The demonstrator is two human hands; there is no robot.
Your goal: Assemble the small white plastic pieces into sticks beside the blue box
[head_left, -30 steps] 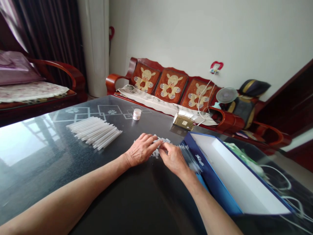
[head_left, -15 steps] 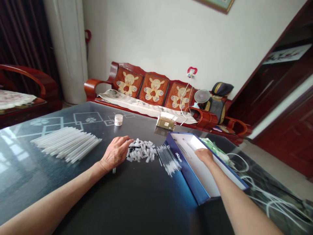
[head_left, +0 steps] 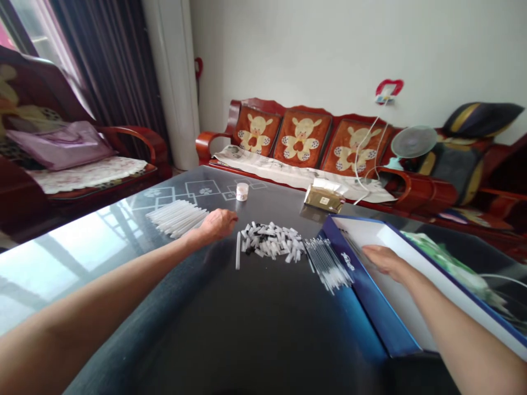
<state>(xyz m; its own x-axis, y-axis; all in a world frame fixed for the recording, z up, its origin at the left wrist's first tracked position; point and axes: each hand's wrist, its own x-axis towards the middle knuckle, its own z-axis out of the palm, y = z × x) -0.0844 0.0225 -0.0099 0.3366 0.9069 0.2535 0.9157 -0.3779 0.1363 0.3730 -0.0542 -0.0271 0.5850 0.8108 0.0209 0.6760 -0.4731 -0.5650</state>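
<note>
My left hand (head_left: 220,224) hovers above the table between a bundle of white pen barrels (head_left: 176,217) and a heap of small white and black pen caps (head_left: 274,241). Its fingers are curled together, and whatever they may hold is hidden. A single white barrel (head_left: 237,251) lies beside the heap. My right hand (head_left: 382,259) reaches into a long blue box (head_left: 370,299) with a white inside. Its thumb shows, but the other fingers are mostly hidden; thin rods lie near them. Against the box's left side rests a row of dark pen refills (head_left: 327,263) with clear ends.
A small white jar (head_left: 242,192) and a gold tissue box (head_left: 324,197) stand toward the back of the dark table (head_left: 255,329). Green plastic packaging (head_left: 453,263) lies right of the box. A wooden sofa (head_left: 304,137) is behind the table.
The view has turned to the left. My left hand has moved off the caps toward the barrel bundle, uncovering the single barrel. My right hand stays inside the box.
</note>
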